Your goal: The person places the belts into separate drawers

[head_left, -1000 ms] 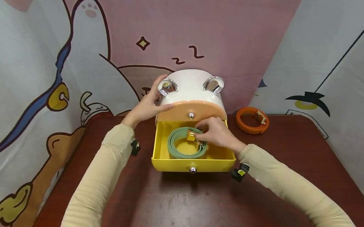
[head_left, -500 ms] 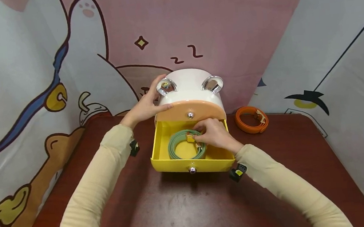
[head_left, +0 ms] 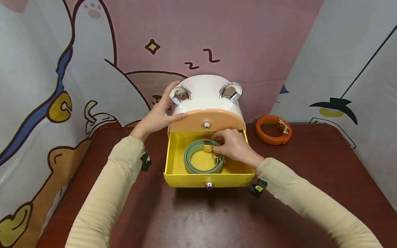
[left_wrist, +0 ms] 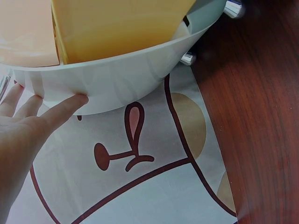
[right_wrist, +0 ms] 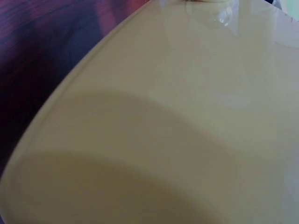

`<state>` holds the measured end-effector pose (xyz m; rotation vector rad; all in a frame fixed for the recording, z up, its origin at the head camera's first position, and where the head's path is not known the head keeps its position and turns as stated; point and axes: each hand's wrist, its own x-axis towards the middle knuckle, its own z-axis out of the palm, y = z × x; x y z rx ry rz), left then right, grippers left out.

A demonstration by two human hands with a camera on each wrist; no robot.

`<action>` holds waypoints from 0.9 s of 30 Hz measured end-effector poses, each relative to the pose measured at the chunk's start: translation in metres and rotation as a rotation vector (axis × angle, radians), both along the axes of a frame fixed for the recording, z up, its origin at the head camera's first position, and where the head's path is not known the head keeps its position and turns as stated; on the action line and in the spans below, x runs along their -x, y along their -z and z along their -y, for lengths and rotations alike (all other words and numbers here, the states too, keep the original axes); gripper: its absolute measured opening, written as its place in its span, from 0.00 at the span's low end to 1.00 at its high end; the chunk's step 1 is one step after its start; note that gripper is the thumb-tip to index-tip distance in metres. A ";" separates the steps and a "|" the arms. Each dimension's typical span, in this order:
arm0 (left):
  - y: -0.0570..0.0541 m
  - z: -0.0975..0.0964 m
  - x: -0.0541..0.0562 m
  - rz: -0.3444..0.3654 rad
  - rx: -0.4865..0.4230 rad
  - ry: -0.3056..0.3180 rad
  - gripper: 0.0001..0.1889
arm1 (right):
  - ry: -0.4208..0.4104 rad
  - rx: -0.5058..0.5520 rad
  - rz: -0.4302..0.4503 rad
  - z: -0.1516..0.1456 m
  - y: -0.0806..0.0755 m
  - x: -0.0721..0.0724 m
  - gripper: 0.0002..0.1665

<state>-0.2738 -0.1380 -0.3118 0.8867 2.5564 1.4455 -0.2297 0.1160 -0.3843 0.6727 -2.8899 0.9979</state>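
Note:
A coiled green belt [head_left: 188,163] with a gold buckle [head_left: 207,147] lies in the pulled-out yellow drawer [head_left: 186,179]. My right hand [head_left: 235,146] reaches over the drawer's right side and pinches the belt by its buckle end. The white cabinet [head_left: 204,93] has two silver ear-shaped rings on top and a closed peach drawer [head_left: 191,122] above the yellow one. My left hand [head_left: 157,116] rests on the cabinet's left side, thumb at the peach front. In the left wrist view its extended fingers [left_wrist: 65,109] touch the white shell. The right wrist view shows only the drawer front [right_wrist: 140,126], my fingers hidden.
An orange coiled belt [head_left: 273,130] with a gold buckle lies on the dark red table [head_left: 194,232], right of the cabinet. A cartoon-printed cloth [head_left: 239,24] hangs close behind the cabinet. A silver knob [head_left: 209,185] sticks out from the yellow drawer's front.
The green belt coil has shifted slightly right within the drawer, with my right hand still at its buckle. My left hand stays on the cabinet, and the head view has drifted slightly.

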 end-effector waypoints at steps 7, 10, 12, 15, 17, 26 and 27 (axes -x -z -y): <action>0.000 0.000 -0.001 -0.002 0.004 -0.003 0.49 | -0.026 0.016 -0.020 -0.002 -0.001 -0.001 0.16; 0.000 0.000 -0.002 0.003 0.003 -0.008 0.49 | -0.046 0.014 -0.023 -0.003 -0.004 -0.002 0.13; -0.001 0.000 -0.002 0.003 0.002 -0.010 0.49 | -0.059 0.014 -0.019 -0.005 -0.007 -0.003 0.12; -0.001 0.001 -0.001 0.000 0.000 -0.011 0.49 | -0.078 0.012 -0.003 -0.007 -0.010 -0.005 0.12; -0.001 0.001 -0.001 -0.004 -0.002 -0.011 0.49 | -0.086 0.009 0.001 -0.008 -0.011 -0.006 0.12; -0.001 0.001 -0.003 0.004 -0.009 0.001 0.49 | -0.147 0.053 0.023 -0.019 -0.017 -0.009 0.12; -0.001 0.001 -0.003 0.004 -0.007 0.000 0.49 | -0.156 0.059 0.028 -0.021 -0.018 -0.010 0.12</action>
